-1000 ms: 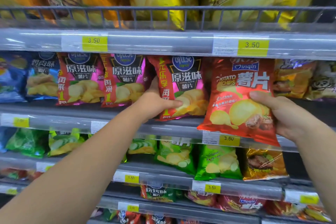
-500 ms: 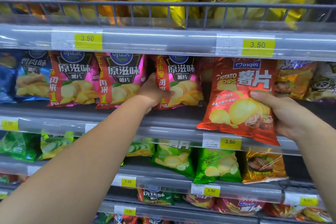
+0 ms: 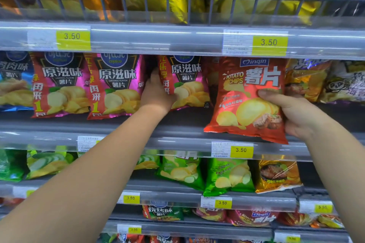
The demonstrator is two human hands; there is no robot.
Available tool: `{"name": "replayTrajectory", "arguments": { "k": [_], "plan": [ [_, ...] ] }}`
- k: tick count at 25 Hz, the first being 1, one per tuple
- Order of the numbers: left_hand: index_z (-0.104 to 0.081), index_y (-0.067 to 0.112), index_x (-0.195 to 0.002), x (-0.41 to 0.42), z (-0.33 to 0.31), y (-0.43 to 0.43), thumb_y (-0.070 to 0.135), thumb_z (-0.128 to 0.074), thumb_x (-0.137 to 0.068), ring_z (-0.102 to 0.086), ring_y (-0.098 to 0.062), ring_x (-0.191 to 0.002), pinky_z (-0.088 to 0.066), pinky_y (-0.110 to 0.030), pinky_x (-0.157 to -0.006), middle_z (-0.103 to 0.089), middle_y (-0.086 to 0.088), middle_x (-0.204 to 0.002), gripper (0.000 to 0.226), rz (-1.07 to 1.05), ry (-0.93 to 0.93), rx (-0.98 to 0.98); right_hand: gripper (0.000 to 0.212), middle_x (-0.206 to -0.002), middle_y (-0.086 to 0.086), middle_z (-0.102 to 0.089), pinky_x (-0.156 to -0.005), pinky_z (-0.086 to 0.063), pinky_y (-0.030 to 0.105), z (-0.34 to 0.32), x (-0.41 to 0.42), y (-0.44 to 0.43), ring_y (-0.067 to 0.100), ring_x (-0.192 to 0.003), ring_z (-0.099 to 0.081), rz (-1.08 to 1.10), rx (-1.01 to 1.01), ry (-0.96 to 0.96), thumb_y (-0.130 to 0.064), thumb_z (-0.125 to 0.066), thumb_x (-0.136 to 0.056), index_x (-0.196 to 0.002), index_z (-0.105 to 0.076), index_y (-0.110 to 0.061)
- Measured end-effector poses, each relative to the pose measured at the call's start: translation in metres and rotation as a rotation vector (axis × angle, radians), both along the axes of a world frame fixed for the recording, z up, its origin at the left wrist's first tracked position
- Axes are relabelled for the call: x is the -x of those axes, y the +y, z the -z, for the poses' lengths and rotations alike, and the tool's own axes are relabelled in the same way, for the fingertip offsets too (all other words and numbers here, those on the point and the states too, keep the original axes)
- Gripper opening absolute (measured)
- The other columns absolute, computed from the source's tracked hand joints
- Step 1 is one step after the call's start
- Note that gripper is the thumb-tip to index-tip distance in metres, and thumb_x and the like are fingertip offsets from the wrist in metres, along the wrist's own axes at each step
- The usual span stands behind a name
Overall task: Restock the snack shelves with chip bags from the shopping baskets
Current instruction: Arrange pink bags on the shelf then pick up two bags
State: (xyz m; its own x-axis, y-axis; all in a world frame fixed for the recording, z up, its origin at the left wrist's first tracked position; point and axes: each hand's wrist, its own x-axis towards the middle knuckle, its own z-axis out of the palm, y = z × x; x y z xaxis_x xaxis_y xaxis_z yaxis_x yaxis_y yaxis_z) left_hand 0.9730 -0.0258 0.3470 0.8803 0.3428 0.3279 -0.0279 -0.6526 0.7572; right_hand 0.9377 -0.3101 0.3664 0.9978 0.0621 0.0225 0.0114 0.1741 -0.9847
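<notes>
Red bag (image 3: 249, 102), gripped by right hand (image 3: 297, 113), is best slid upright onto shelf (image 3: 187, 121) while pink bag (image 3: 186, 83) is clasped aside by left hand (image 3: 157, 95).

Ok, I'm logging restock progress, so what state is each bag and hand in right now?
third magenta bag: upright on the shelf, gripped at its left edge by the left hand.
red Potato Chips bag: upright, held by the right hand, bottom overhanging the shelf rail.
left hand: curled round the third magenta bag.
right hand: curled round the red Potato Chips bag's right side.
neighbouring magenta bag: upright, untouched.
</notes>
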Motion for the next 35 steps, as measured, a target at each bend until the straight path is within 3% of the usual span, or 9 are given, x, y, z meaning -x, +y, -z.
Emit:
{"name": "replayTrajectory", "arguments": {
  "k": [4,7,12,14,17,19,25,30,35],
  "plan": [
    [-0.01,0.02,-0.154,0.012,-0.004,-0.008,0.022,-0.077,-0.079,-0.04,-0.03,-0.134,-0.036,-0.037,-0.106,-0.028,-0.01,-0.153,0.1,-0.067,-0.039,-0.085,0.058,-0.092,0.0,-0.077,-0.057,-0.059,0.035,0.001,-0.023,0.001,0.019,-0.081,-0.074,0.011,-0.014,-0.022,-0.019,-0.078,-0.059,-0.116,-0.065,-0.021],
    [-0.021,0.021,-0.151,0.015,-0.004,-0.013,0.024,-0.078,-0.078,-0.039,-0.033,-0.133,-0.037,-0.037,-0.105,-0.024,-0.011,-0.15,0.093,-0.089,-0.087,-0.157,0.072,-0.101,0.003,-0.075,-0.066,-0.059,0.036,0.004,-0.043,0.002,0.021,-0.087,-0.074,0.037,0.062,-0.077,-0.021,-0.084,-0.055,-0.124,-0.06,-0.022],
    [-0.029,0.03,-0.145,0.013,0.007,-0.029,0.035,-0.082,-0.071,-0.024,-0.037,-0.139,-0.033,-0.044,-0.11,-0.004,-0.009,-0.156,0.091,-0.074,-0.003,-0.311,0.053,-0.108,0.009,-0.073,-0.09,-0.055,0.051,0.016,-0.07,0.008,0.026,-0.096,-0.071,0.054,0.099,-0.115,-0.016,-0.08,-0.074,-0.123,-0.062,-0.012],
    [-0.027,0.033,-0.146,0.01,0.009,-0.032,0.032,-0.081,-0.074,-0.023,-0.038,-0.14,-0.033,-0.047,-0.11,0.0,-0.009,-0.157,0.09,-0.09,-0.005,-0.321,0.06,-0.111,0.003,-0.072,-0.095,-0.053,0.046,0.018,-0.074,0.008,0.022,-0.099,-0.07,0.045,0.169,-0.122,-0.02,-0.083,-0.072,-0.126,-0.058,-0.015],
    [-0.026,0.031,-0.146,0.006,0.009,-0.033,0.027,-0.078,-0.078,-0.022,-0.039,-0.14,-0.033,-0.047,-0.11,0.001,-0.01,-0.157,0.086,-0.112,-0.008,-0.331,0.088,-0.114,-0.011,-0.063,-0.088,-0.05,0.025,0.025,-0.073,0.005,0.007,-0.102,-0.062,0.017,0.404,-0.136,-0.02,-0.09,-0.061,-0.134,-0.042,-0.024],
    [-0.027,0.03,-0.146,0.004,0.009,-0.033,0.027,-0.078,-0.078,-0.022,-0.04,-0.14,-0.032,-0.047,-0.11,0.0,-0.011,-0.157,0.085,-0.122,-0.019,-0.342,0.09,-0.114,-0.011,-0.061,-0.078,-0.049,0.019,0.029,-0.075,0.004,0.005,-0.1,-0.059,0.042,0.426,-0.157,-0.016,-0.09,-0.06,-0.134,-0.039,-0.023],
    [-0.034,0.028,-0.144,0.004,0.009,-0.048,0.034,-0.075,-0.077,-0.008,-0.038,-0.144,-0.016,-0.048,-0.115,-0.003,-0.01,-0.16,0.079,-0.267,-0.134,-0.543,0.091,-0.12,0.001,-0.064,-0.098,-0.05,0.04,0.031,-0.1,0.009,0.02,-0.109,-0.062,0.125,0.45,-0.196,-0.018,-0.093,-0.054,-0.131,-0.046,-0.016],
    [-0.033,0.025,-0.145,-0.009,0.014,-0.048,0.036,-0.076,-0.077,-0.011,-0.033,-0.145,-0.019,-0.046,-0.117,-0.014,-0.007,-0.158,0.081,-0.198,-0.147,-0.655,0.084,-0.117,0.004,-0.066,-0.094,-0.053,0.044,0.031,-0.115,0.013,0.024,-0.106,-0.065,0.173,0.474,-0.2,-0.011,-0.092,-0.055,-0.127,-0.05,-0.012],
    [-0.035,0.02,-0.145,-0.021,0.018,-0.032,0.028,-0.073,-0.082,-0.013,-0.038,-0.143,-0.016,-0.044,-0.117,-0.019,-0.014,-0.155,0.074,-0.179,-0.12,-0.702,0.102,-0.118,0.002,-0.066,-0.094,-0.053,0.044,0.033,-0.124,0.021,0.024,-0.106,-0.065,0.189,0.553,-0.218,-0.032,-0.091,-0.04,-0.13,-0.048,-0.015]
  ]
}}
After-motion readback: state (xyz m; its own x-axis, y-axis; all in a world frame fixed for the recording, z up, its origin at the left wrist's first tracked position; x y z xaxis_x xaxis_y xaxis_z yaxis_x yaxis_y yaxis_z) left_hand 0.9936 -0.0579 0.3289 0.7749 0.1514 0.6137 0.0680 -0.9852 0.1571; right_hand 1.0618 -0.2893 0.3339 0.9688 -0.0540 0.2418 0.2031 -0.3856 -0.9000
